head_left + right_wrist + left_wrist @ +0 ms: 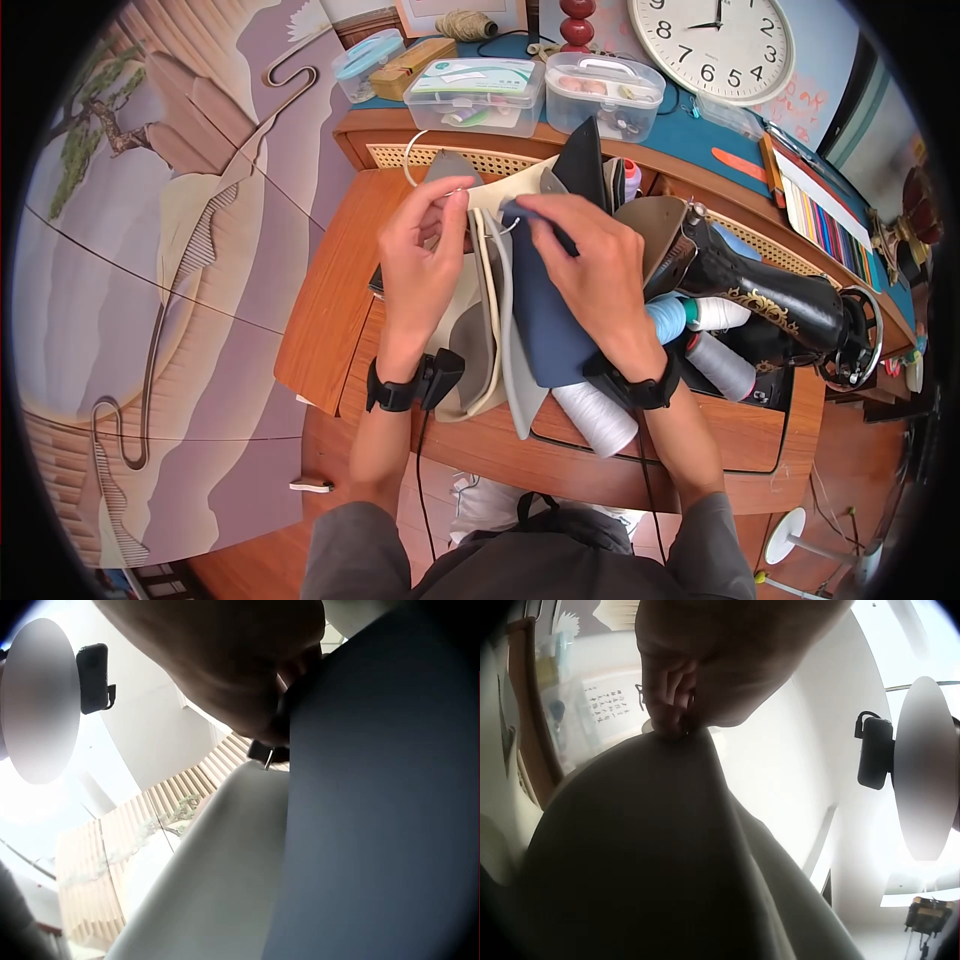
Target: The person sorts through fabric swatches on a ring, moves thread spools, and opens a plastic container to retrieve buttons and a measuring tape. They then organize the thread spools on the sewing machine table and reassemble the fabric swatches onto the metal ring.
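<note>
Several soft, felt- or leather-like sheets in cream, grey and navy stand bunched together over the wooden table. My left hand has thumb and fingertips pinched together at the top left of the bunch, on a thin white cord that loops up behind it. My right hand pinches the top corner of the navy sheet, where a short white cord end shows by the fingertips. In the left wrist view, a shaded sheet rises to the left fingertips. The right wrist view has the pale grey sheet beside the navy one.
A black sewing machine stands on the right, with thread cones in front of it. Behind are clear plastic boxes, a round clock and a colour strip card. A painted panel fills the left.
</note>
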Available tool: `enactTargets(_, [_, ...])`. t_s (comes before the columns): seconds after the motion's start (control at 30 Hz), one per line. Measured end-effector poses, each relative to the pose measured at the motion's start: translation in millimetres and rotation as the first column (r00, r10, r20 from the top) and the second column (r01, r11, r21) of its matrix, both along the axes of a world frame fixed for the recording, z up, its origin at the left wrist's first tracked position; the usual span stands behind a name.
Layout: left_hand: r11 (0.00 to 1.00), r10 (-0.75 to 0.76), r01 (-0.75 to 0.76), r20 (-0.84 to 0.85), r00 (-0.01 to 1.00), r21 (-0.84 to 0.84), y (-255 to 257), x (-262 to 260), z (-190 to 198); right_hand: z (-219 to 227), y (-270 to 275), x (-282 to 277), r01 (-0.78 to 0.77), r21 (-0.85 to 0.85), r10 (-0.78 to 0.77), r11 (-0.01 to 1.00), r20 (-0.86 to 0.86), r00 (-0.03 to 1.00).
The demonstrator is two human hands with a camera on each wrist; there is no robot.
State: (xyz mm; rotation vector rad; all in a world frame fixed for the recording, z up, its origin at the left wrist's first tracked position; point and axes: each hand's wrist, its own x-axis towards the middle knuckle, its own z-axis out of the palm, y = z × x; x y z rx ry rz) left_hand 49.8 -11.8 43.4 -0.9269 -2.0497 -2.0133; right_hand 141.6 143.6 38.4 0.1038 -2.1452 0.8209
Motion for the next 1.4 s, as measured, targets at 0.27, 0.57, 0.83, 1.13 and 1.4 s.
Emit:
enactTargets(0.27, [0.998,-0.030,0.034,0.069,0.997,-0.056,4.5,-6.7,-2.1,24.3,-2.2,1.9,0.281,0.024,-0.275,0.959,-0.138,0.951])
enactTargets(0.57, [0.994,-0.076,0.072,0.052,0.996,0.079,6.1,-4.3,0.4,13.0,-11.2,3.9,-0.128,-0.439,0.196,0.889,0.114,0.974])
enactTargets(0.83, [0.970,-0.037,-0.041,-0.313,0.949,-0.238,7.2,-10.7,20.2,8.2,-8.4,4.4,-0.008,-0.251,0.043,0.968,0.138,0.990])
enactTargets(1.13, [0.986,-0.165,0.168,0.082,0.983,-0.022,11.1,-12.0,21.4,22.4,-3.2,7.5,0.075,-0.006,-0.076,0.997,-0.026,0.997])
enactTargets(1.4, [0.981,-0.121,0.124,0.030,0.992,-0.147,19.0,3.0,20.3,7.2,-10.8,5.8,-0.091,-0.298,0.103,0.950,0.024,0.994])
